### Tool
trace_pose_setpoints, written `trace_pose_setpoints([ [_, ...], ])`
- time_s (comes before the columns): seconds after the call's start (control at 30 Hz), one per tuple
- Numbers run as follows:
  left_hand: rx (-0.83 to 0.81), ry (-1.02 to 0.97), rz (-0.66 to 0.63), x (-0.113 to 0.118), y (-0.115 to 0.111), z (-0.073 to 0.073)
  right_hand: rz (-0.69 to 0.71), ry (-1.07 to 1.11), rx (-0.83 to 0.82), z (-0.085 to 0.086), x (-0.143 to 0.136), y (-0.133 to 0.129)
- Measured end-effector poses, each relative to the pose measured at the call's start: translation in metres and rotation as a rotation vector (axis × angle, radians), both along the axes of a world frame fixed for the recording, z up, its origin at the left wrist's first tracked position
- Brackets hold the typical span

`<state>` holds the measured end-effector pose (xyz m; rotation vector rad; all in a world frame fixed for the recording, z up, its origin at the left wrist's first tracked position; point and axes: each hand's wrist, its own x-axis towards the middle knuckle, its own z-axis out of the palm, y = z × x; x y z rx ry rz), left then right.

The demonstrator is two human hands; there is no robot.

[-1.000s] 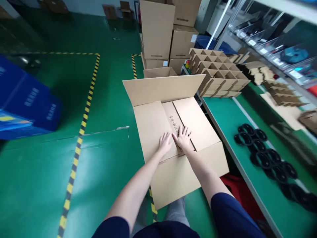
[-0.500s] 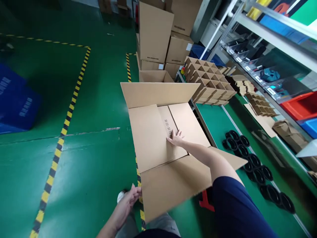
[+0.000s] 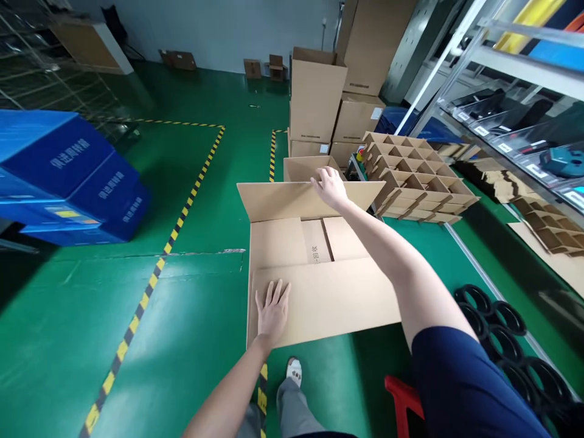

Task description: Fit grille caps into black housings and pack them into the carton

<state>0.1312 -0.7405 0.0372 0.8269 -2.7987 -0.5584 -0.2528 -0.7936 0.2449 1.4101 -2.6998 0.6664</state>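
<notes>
Your left hand [image 3: 272,313] spreads flat on the box's [image 3: 276,240] near flap [image 3: 337,298]; your right hand [image 3: 330,187] tops the far flap [image 3: 278,201], grip unclear.

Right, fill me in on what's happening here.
A person is handling the flaps of a large cardboard box. The left hand lies with fingers spread on the near flap, while the right hand is at the top edge of the raised far flap. A partly visible printed panel shows between them. Stacked cardboard dividers sit on the green bench to the right.
</notes>
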Motion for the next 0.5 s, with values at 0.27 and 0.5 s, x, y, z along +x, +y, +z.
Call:
trace_pose_setpoints([
  [0.27, -0.086, -0.129, -0.068, -0.005, -0.01, -0.023, -0.169, 0.212, 0.018, -0.058, 0.012, -0.008],
  [0.5, -0.002, -0.096, -0.062, -0.004, -0.008, -0.017, -0.09, 0.143, 0.029, -0.185, 0.144, 0.124],
])
